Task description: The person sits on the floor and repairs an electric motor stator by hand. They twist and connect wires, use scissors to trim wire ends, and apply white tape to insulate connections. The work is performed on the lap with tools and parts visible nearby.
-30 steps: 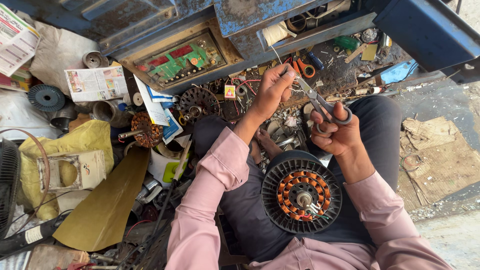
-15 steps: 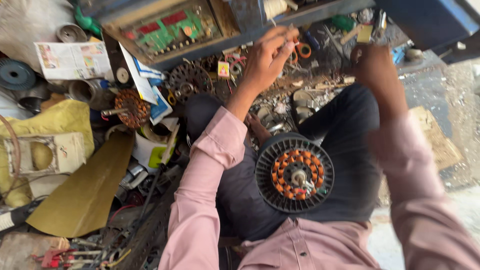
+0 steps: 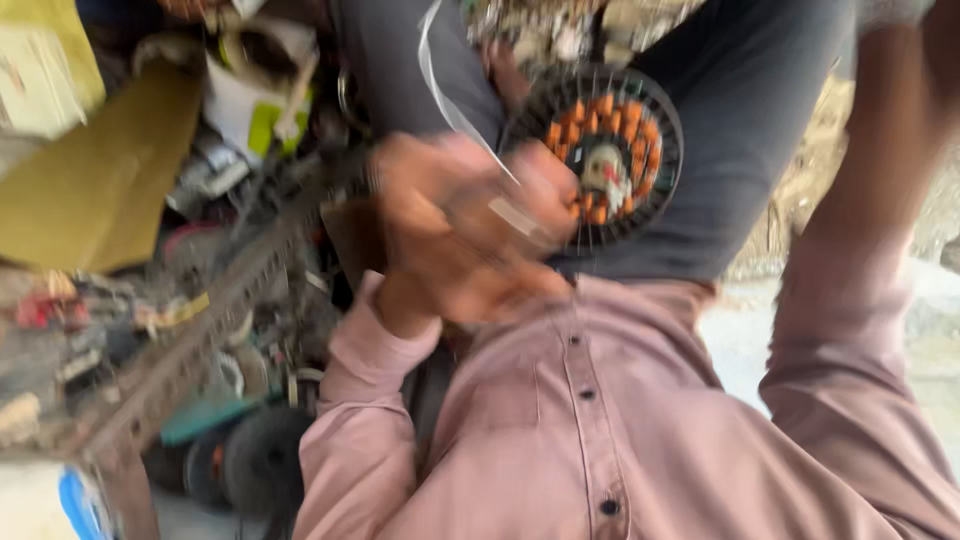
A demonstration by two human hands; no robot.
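Blurred left hand pinching, by the look of it, a thin white strip just beside the lap-held fan motor, likely to slip; right hand's fingers out of view.

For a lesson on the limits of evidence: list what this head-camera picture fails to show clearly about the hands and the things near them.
- Left hand: motion-blurred, so its grip on the thin white strip is unclear.
- Right hand: cut off by the top edge; only the raised right forearm shows.
- Round motor part on the lap: its near edge is hidden behind the left hand.
- Clutter at the side: too blurred to name.
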